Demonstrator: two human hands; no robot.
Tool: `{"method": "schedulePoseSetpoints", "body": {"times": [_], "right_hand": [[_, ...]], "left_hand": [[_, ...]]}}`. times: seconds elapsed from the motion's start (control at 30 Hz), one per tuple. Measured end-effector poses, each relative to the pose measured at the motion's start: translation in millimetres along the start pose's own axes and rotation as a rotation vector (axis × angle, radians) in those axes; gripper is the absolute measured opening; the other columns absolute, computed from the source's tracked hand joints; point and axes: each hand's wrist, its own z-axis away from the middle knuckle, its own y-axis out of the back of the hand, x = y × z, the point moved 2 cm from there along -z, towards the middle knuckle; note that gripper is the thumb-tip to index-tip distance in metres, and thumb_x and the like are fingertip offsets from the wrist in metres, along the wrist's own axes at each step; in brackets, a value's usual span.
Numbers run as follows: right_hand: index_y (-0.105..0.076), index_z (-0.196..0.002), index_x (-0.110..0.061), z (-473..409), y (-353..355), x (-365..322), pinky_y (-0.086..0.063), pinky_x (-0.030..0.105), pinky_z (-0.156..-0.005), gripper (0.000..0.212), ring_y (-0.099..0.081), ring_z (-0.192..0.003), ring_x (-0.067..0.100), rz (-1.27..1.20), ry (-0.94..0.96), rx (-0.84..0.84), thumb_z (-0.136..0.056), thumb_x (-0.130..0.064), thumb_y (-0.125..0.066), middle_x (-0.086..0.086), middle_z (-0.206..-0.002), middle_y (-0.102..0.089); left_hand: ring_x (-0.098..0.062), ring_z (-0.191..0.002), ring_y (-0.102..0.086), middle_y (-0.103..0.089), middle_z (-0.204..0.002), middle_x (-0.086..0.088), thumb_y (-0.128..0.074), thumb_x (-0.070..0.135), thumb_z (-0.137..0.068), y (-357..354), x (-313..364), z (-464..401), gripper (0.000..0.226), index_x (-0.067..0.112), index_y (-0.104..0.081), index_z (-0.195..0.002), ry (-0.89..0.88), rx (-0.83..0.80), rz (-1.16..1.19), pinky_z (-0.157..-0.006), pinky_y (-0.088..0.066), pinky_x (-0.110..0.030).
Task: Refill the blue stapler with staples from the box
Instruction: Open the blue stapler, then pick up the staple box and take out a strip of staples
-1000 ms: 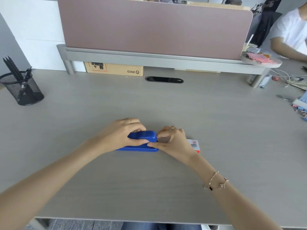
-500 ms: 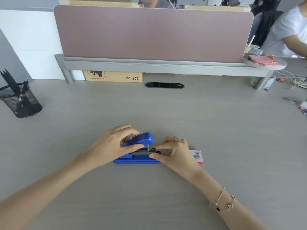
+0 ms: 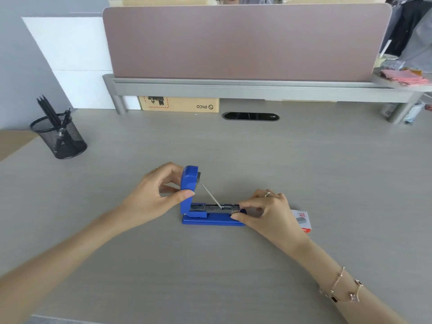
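Bare arms; ring each grip; chain bracelet w/ charms, right wrist.

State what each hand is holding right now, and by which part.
The left hand pinches the blue plastic stapler's raised top cover. The right hand grips the front end of its base and metal staple channel.

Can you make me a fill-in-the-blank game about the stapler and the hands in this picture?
1. The lid of the blue stapler is swung ____.
2. The left hand holds the stapler's ____.
3. The staple box lies beside the ____ hand.
4. The black mesh cup holds ____.

Missing words: open; lid; right; pencils
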Motion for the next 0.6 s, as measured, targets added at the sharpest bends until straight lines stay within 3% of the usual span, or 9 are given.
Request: {"method": "schedulePoseSetpoints", "body": {"times": [0.1,0.2,0.33,0.43,0.6], "right_hand": [[-0.068,-0.069,-0.03,0,0,-2,-0.031,0.026,-0.079,0.014,-0.05,-0.073,0.009,-0.001,-0.002,0.003,-0.067,-0.042,-0.074,-0.006,-0.071,-0.061],[-0.069,-0.069,-0.03,1,-1,-2,-0.032,0.029,-0.079,0.012,-0.049,-0.073,0.008,0.02,0.006,0.022,-0.067,-0.04,-0.075,-0.007,-0.07,-0.062],[-0.068,-0.068,-0.031,3,-1,-2,-0.027,0.017,-0.079,0.01,-0.048,-0.073,0.01,0.062,0.018,0.013,-0.068,-0.04,-0.074,-0.008,-0.069,-0.062],[-0.067,-0.067,-0.03,3,-1,-3,-0.025,0.012,-0.083,0.012,-0.048,-0.074,0.007,0.046,0.012,0.007,-0.067,-0.04,-0.074,-0.009,-0.069,-0.062],[-0.067,-0.066,-0.03,3,1,-3,-0.027,0.013,-0.082,0.011,-0.047,-0.073,0.003,0.04,0.009,0.004,-0.068,-0.038,-0.075,-0.004,-0.068,-0.062]], "left_hand": [[-0.007,-0.091,-0.065,-0.065,-0.095,0.021,-0.065,0.046,-0.072,7,-3,4,0.018,0.045,-0.057,-0.089,0.006,-0.018,0.052,-0.079,-0.053,-0.019],[-0.005,-0.087,-0.065,-0.064,-0.092,0.021,-0.066,0.056,-0.074,12,-1,5,0.033,0.031,-0.054,-0.092,0.02,-0.057,0.051,-0.078,-0.05,-0.015],[-0.011,-0.093,-0.069,-0.069,-0.097,0.008,-0.066,0.041,-0.074,30,-8,13,0.035,0.016,-0.054,-0.096,0.062,-0.048,-0.01,-0.085,-0.053,-0.025],[-0.028,-0.091,-0.065,-0.067,-0.092,-0.008,-0.069,0.042,-0.072,50,-24,25,0.033,0.018,-0.057,-0.091,0.088,-0.015,-0.095,-0.086,-0.051,-0.045],[-0.02,-0.08,-0.064,-0.068,-0.086,0.001,-0.073,0.047,-0.066,57,-49,43,0.032,0.025,-0.063,-0.087,0.179,-0.01,-0.178,-0.076,-0.051,-0.04]]}}
